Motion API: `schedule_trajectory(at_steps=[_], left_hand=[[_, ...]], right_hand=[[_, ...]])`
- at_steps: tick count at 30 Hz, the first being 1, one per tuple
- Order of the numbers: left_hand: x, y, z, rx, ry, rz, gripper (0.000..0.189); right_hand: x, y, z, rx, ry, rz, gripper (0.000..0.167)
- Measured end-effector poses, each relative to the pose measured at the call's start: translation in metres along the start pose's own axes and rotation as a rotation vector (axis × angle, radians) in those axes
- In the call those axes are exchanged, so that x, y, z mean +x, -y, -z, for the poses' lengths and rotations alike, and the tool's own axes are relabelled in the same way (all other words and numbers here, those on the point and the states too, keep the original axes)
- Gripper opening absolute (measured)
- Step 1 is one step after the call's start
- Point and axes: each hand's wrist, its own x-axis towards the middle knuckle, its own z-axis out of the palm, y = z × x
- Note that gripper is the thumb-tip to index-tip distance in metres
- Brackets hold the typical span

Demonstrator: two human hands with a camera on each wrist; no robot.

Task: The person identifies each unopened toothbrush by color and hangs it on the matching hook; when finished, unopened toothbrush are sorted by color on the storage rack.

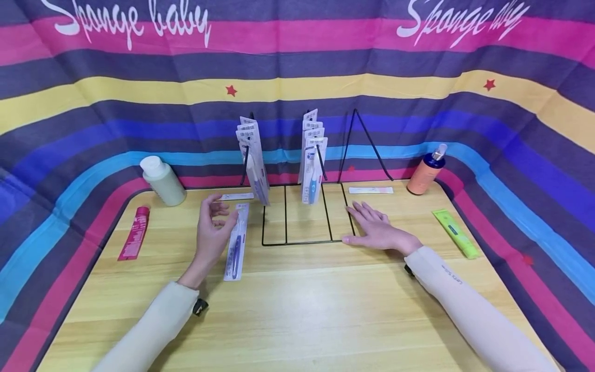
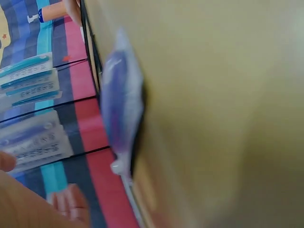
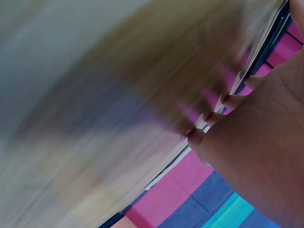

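Observation:
A packaged purple toothbrush (image 1: 236, 245) lies on the table left of the black wire rack (image 1: 297, 244). My left hand (image 1: 215, 227) is right beside its upper end, fingers loosely bent and holding nothing. In the left wrist view the same toothbrush package (image 2: 121, 99) lies apart from the fingers (image 2: 71, 204). My right hand (image 1: 376, 227) rests with spread fingers at the rack's right side, thumb near its front corner. Packaged toothbrushes hang on the rack in two rows, a left row (image 1: 253, 160) and a middle row (image 1: 313, 170). The right wrist view shows the fingertips (image 3: 195, 137) at the tabletop.
White strips lie behind, one at left (image 1: 236, 197) and one at right (image 1: 370, 190). A pale green bottle (image 1: 165, 181) and pink tube (image 1: 135, 233) are on the left. An orange pump bottle (image 1: 425, 173) and green tube (image 1: 455, 233) are on the right. Striped cloth (image 1: 297, 62) surrounds the table.

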Motion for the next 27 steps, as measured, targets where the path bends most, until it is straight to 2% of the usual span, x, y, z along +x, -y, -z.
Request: schedule_trajectory(at_steps=[4,6,8,14,17,22,27], left_hand=[[-0.011,0.005,0.015,0.095,0.078,0.317,0.075],[-0.013,0.008,0.021,0.144,0.129,0.423,0.084],[-0.015,0.012,0.023,0.196,0.163,0.484,0.091],[-0.017,0.014,0.015,0.385,0.227,0.541,0.091],[-0.017,0.012,0.013,0.419,0.248,0.558,0.083],[-0.018,0.009,0.015,0.397,0.267,0.555,0.079],[-0.02,0.008,0.023,0.242,0.287,0.545,0.084]], right_hand=[[0.0,-0.001,0.0,0.003,-0.001,-0.002,0.106],[0.0,-0.001,0.0,0.004,0.001,-0.002,0.107],[-0.001,-0.001,0.0,0.005,0.003,-0.004,0.107],[-0.001,0.0,0.001,0.013,-0.002,-0.009,0.108],[-0.001,0.0,0.001,0.012,-0.005,-0.011,0.107],[-0.001,0.002,0.0,0.004,-0.002,-0.004,0.106],[-0.002,0.004,0.001,0.004,-0.009,0.006,0.105]])
